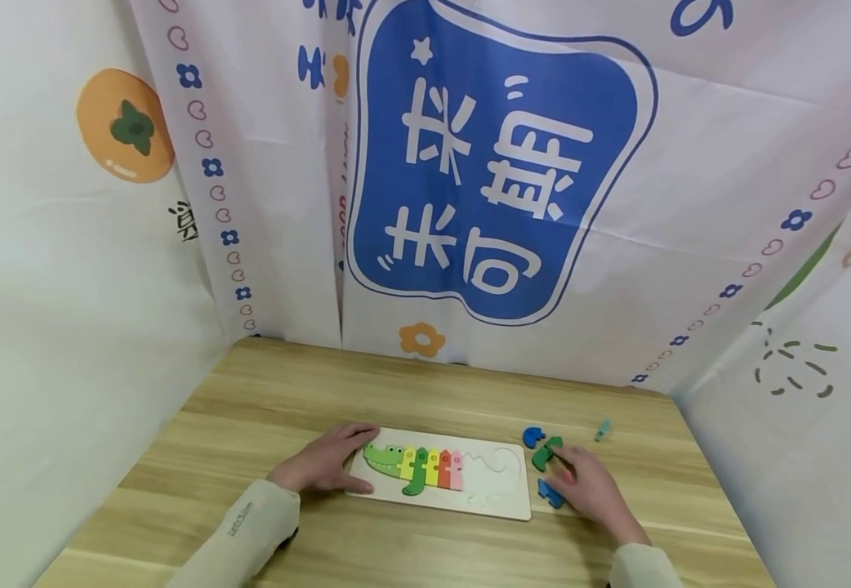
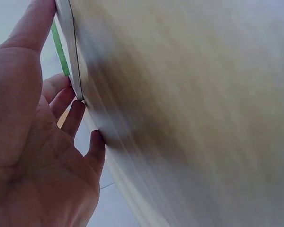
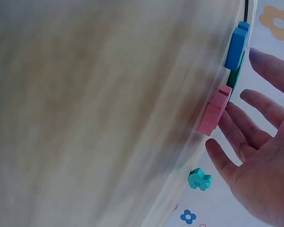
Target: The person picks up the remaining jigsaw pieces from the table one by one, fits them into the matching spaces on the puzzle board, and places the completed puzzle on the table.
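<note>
From the head view, the left hand (image 1: 330, 467) lies flat with straight fingers on the end of the puzzle board (image 1: 495, 500), so a shove could slide it. The left wrist view shows those fingers (image 2: 75, 116) merely touching the board's edge, gripping nothing. In the right wrist view, the right hand (image 3: 260, 165) hovers spread and empty over the pink piece (image 3: 213, 113) beside the board, and a sweep could scatter the loose pieces.

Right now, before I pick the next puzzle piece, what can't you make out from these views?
- Head view: the right hand covers part of the loose pieces, so the pink piece barely shows there.
- Head view: the teal piece is too small to tell its shape.
- Left wrist view: the puzzle board shows only edge-on; the left hand fills the frame.
- Both wrist views: the table is blurred.
</note>
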Demonstrator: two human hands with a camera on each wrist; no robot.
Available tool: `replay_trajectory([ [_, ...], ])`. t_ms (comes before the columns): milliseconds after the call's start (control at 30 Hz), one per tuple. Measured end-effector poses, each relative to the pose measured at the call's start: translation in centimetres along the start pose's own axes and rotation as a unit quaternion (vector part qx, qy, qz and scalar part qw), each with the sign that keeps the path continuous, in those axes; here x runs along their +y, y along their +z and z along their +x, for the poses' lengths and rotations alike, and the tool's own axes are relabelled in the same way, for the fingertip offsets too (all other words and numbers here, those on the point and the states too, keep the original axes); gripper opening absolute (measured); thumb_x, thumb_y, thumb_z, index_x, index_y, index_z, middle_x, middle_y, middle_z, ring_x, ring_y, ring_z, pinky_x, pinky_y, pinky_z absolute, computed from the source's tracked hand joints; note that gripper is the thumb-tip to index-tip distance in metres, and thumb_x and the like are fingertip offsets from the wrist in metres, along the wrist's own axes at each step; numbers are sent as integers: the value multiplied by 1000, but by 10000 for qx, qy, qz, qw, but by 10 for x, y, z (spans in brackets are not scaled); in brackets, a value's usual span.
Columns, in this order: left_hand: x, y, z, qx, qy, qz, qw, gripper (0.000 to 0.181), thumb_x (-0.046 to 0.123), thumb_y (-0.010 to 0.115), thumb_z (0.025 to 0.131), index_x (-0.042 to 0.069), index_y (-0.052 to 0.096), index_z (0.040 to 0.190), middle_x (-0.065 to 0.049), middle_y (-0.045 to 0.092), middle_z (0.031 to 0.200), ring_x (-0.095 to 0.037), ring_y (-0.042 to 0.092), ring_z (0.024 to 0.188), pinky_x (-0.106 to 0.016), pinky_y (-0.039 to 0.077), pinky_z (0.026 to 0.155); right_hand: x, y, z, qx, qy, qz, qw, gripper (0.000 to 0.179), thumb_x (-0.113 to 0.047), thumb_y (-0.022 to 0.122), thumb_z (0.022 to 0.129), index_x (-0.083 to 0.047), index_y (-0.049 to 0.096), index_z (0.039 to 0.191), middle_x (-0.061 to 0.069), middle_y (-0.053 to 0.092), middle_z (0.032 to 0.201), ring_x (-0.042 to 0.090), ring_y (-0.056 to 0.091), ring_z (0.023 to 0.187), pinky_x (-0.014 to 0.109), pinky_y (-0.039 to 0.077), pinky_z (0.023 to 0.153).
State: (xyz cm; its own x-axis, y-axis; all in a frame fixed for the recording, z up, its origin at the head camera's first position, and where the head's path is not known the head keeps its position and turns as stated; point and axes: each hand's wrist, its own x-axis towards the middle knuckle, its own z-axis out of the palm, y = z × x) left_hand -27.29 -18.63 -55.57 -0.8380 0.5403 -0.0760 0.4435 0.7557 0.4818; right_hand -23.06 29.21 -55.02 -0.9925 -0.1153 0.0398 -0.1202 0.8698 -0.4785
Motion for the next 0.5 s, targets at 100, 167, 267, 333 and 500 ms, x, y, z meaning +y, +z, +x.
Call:
replay_trajectory([
  [100, 0, 0, 0, -41, -11, -47, 10000, 100, 57, 82, 83, 13, 39, 161, -10, 37, 164, -39, 34, 151, -62, 35, 118, 0, 1, -1, -15, 7, -93, 10000, 58, -28, 80, 92, -3, 62, 141, 27, 61, 137, 50, 58, 125, 67, 47, 103],
  [167, 1, 0, -1, -67, -32, -54, 10000, 99, 57, 82, 83, 13, 38, 161, -10, 37, 164, -39, 34, 152, -62, 35, 118, 0, 2, 0, -25, 50, -90, 9999, 57, -28, 79, 92, -2, 62, 141, 28, 60, 138, 51, 57, 126, 67, 46, 103],
  [267, 2, -1, -2, -70, -38, -61, 9999, 99, 55, 83, 83, 13, 38, 161, -10, 37, 164, -39, 34, 151, -62, 35, 118, -2, 3, 3, -47, 144, -47, 9999, 56, -27, 78, 94, -2, 62, 141, 28, 59, 139, 51, 56, 128, 68, 45, 104],
  [333, 3, -1, -2, -70, -51, -51, 9999, 99, 55, 83, 83, 13, 38, 161, -10, 37, 164, -39, 34, 151, -62, 35, 118, -3, 3, 6, -65, 181, -65, 9998, 55, -27, 78, 94, -2, 62, 141, 27, 59, 139, 50, 56, 128, 67, 46, 104],
  [500, 3, -3, -1, -100, -89, -95, 9999, 98, 54, 82, 84, 14, 37, 162, -10, 36, 165, -39, 33, 152, -62, 35, 118, -5, 3, 8, -127, 189, -93, 9997, 55, -24, 79, 93, -2, 63, 140, 26, 60, 137, 49, 57, 126, 67, 47, 102],
])
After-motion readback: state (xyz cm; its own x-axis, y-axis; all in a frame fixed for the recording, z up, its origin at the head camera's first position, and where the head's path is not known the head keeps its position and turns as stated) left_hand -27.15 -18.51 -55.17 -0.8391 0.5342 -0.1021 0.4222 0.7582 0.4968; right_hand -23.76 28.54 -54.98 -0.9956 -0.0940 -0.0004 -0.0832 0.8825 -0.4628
